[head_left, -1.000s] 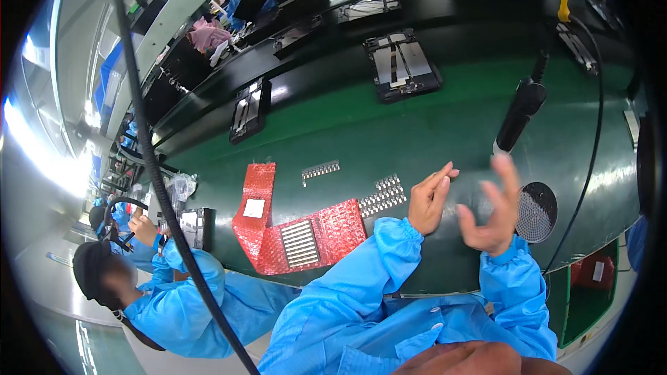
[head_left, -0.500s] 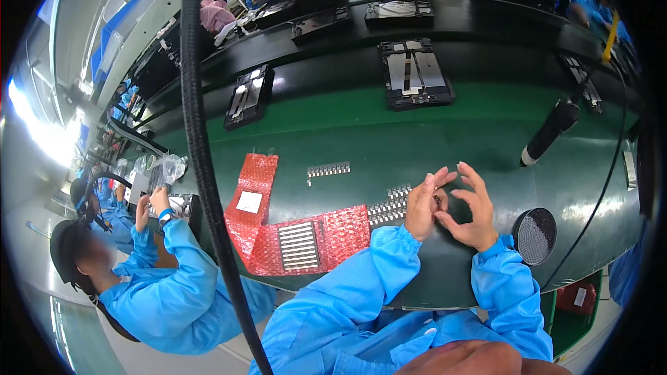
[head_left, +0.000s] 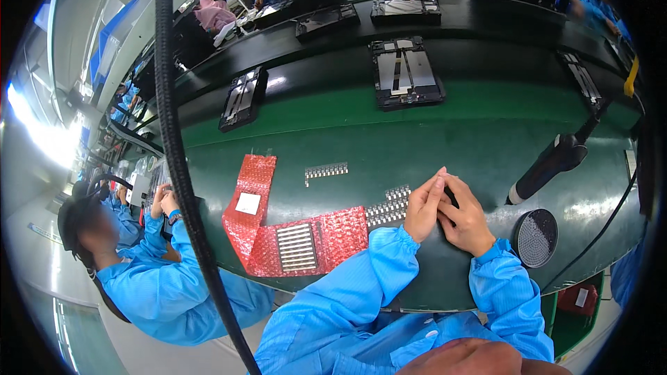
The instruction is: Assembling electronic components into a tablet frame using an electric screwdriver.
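Note:
Close together above the green table, my left hand (head_left: 421,212) and my right hand (head_left: 467,221) meet at the fingertips. Their fingers are bent and pressed inward; whatever lies between them is hidden. Beside my left hand are sheets of small metallic parts (head_left: 387,208). These adjoin a red bubble-wrap sheet (head_left: 342,230), on which a block of pale strips (head_left: 297,247) lies. Farther off rests a short strip of the same kind of small parts (head_left: 326,171). To the right of my right hand stands a round dark dish (head_left: 536,238) with a dotted inside.
A black electric screwdriver (head_left: 552,167) hangs at the right, tip down. Opened tablet-like devices (head_left: 405,73) sit on the dark line beyond the table. A co-worker in blue (head_left: 160,285) works at left. A thick braided cable (head_left: 174,132) crosses the view. A green bin (head_left: 577,312) stands lower right.
My right hand's fingers have closed in against my left hand, covering the small dark thing seen between them before. The screwdriver has shifted nearer and lower. The co-worker's hands have moved slightly.

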`<state>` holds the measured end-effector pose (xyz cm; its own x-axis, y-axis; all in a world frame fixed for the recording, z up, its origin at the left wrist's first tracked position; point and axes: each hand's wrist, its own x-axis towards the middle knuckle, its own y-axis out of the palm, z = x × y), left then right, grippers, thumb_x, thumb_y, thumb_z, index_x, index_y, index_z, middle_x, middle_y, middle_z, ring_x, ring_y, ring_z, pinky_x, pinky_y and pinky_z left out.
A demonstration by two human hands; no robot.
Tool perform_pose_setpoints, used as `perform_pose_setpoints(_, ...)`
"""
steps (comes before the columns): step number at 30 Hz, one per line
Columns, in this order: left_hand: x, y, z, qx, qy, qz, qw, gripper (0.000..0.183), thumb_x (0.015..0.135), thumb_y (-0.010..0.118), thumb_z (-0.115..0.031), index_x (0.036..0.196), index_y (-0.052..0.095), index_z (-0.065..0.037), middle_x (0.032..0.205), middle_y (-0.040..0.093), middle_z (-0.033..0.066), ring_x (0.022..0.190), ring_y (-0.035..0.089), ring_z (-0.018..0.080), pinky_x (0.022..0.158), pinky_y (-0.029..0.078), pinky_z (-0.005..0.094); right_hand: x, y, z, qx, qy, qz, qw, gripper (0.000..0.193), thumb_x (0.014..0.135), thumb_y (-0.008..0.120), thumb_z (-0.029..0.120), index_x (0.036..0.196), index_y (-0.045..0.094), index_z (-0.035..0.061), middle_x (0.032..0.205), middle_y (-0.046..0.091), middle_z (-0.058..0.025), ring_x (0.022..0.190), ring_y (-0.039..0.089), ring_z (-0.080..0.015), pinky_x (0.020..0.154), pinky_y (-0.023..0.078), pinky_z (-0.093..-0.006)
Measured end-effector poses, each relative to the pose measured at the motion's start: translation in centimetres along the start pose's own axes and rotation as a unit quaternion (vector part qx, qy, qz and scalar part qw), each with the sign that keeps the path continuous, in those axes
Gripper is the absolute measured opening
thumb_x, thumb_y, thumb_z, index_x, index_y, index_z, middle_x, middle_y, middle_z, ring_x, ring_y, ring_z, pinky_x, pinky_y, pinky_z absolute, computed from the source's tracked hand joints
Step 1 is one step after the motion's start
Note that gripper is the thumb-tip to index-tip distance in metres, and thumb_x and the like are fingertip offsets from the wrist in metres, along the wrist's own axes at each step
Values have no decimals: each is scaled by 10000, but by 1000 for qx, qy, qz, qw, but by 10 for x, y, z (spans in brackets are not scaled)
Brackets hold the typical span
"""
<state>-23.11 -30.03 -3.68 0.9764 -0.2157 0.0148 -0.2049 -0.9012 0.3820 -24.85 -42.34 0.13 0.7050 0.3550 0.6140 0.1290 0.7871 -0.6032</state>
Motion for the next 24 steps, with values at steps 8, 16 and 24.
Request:
perform_pose_setpoints(8,0,0,1,-15,-3,5,1000,443,965,406,-266,1275,415,50,1161,556,117,863,541,82,772,440,208,0,0,1,-20,12,-10,1000,291,597,696,-21,878,622,-5,1225,477,-208,1101,497,-383,910,432,-425)
perform_pose_setpoints(16,0,-1,-2,-17,-10,4,1000,435,968,396,-253,1279,409,52,1179,540,141,1043,522,142,892,412,249,2,1,1,-23,17,-19,999,295,608,689,-18,895,624,-6,1193,494,-206,1093,504,-373,881,447,-410)
perform_pose_setpoints(24,1,-4,1,-48,-26,15,998,441,969,393,-247,1298,375,47,1204,520,147,1009,540,137,843,444,244,3,-2,-1,-9,8,-16,1000,302,616,673,-28,914,633,-8,1188,499,-198,1092,507,-371,879,451,-401)
